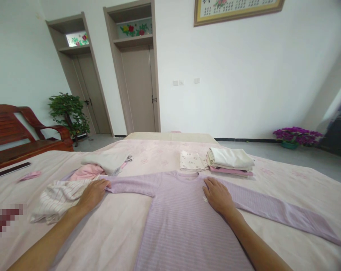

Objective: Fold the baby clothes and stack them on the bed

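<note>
Across the pink cover (113,233) lies a lilac striped shirt (184,226); the left hand (95,192) pinches one sleeve (133,183), the right hand (219,194) rests flat, grasping nothing, near the collar (187,174). Tugging could skew the shirt or disturb the crumpled white garment (55,197) alongside.

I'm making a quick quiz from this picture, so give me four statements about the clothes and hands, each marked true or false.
1. The left hand touches one sleeve of the purple striped shirt. True.
2. The right hand lies on the shirt's hem. False: it rests on the upper front, near the collar.
3. A white cloth tops the folded stack. True.
4. Both sleeves are folded across the chest. False: they extend outward.
</note>
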### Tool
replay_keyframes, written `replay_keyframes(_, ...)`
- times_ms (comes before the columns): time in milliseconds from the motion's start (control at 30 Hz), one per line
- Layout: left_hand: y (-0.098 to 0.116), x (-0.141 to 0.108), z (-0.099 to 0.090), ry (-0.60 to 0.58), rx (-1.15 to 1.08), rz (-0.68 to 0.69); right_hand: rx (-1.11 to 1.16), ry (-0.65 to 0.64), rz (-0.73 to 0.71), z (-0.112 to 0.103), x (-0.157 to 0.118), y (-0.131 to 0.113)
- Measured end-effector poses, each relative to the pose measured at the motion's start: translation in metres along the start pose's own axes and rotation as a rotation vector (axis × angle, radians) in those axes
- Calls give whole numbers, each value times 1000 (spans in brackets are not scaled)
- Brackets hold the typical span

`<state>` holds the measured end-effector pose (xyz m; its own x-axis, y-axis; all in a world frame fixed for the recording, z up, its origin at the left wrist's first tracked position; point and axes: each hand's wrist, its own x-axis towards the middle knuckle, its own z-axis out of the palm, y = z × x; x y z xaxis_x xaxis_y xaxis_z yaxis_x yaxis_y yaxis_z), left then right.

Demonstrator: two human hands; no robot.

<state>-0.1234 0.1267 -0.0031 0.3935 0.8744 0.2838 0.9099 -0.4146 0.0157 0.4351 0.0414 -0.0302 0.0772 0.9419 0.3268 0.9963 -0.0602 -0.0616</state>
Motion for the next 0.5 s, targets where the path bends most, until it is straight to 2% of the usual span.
replay_keyframes(167, -11, 5, -3, 105, 40, -6, -7, -8, 0, -1, -1, -1)
replay_keyframes(300, -10, 1, -9, -34, -3, 3, -5, 4, -5, -1, -1, -1)
replay_keyframes(400, 4, 2, -21, -88, 62, -128, -4, 9, -10, -1, -1, 0)
replay_keyframes(500, 41, 18, -27, -38, 55, -149, -2, 15, -6, 0, -1, -1)
